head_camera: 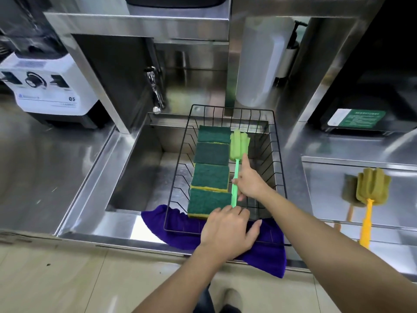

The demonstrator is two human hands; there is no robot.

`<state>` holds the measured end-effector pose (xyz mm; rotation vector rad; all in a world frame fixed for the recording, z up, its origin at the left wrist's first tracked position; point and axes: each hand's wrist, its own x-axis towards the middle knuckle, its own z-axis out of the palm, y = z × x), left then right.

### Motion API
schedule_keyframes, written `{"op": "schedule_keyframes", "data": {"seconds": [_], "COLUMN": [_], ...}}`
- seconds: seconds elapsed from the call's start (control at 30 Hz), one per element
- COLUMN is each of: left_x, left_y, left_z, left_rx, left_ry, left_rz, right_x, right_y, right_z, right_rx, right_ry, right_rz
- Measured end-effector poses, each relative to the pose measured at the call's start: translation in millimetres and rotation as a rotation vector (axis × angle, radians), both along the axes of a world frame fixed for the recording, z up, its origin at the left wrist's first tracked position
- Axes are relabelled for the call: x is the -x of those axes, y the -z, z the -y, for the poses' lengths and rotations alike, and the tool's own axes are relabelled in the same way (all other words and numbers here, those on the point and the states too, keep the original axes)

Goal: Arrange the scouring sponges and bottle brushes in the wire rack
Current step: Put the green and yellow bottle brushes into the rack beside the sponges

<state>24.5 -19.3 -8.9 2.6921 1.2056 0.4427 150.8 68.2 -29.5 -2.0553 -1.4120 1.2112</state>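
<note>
A black wire rack sits over the sink, its front edge on a purple cloth. Several green-and-yellow scouring sponges lie in a row along its left side. A green bottle brush lies beside them, foam head toward the back. My right hand grips its handle, index finger stretched along the stem. My left hand rests flat on the rack's front edge by the nearest sponge, fingers apart, holding nothing. A yellow bottle brush lies on the counter at the right.
A steel sink lies under the rack, with a tap at its back. A white blender base stands at the left. A white pump bottle stands behind the rack. A dark machine with a green label is at the right.
</note>
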Motion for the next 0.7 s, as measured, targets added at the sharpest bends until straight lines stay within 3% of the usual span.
{"op": "schedule_keyframes", "data": {"seconds": [0.3, 0.47, 0.6, 0.7], "left_x": [0, 0, -7, -28], "left_y": [-2, -2, -6, -12], "left_z": [1, 1, 1, 6], "left_rx": [0.015, 0.043, 0.049, 0.01], "left_ry": [-0.009, 0.004, 0.002, 0.047], "left_rz": [-0.01, -0.011, 0.007, 0.031], "right_x": [-6, -12, -26, -49], "right_y": [15, 3, -30, -57], "right_z": [-5, -1, 4, 11], "right_rx": [0.013, 0.009, -0.166, -0.317], "right_ry": [-0.099, -0.078, 0.038, 0.179], "right_rz": [0.242, 0.254, 0.177, 0.226]}}
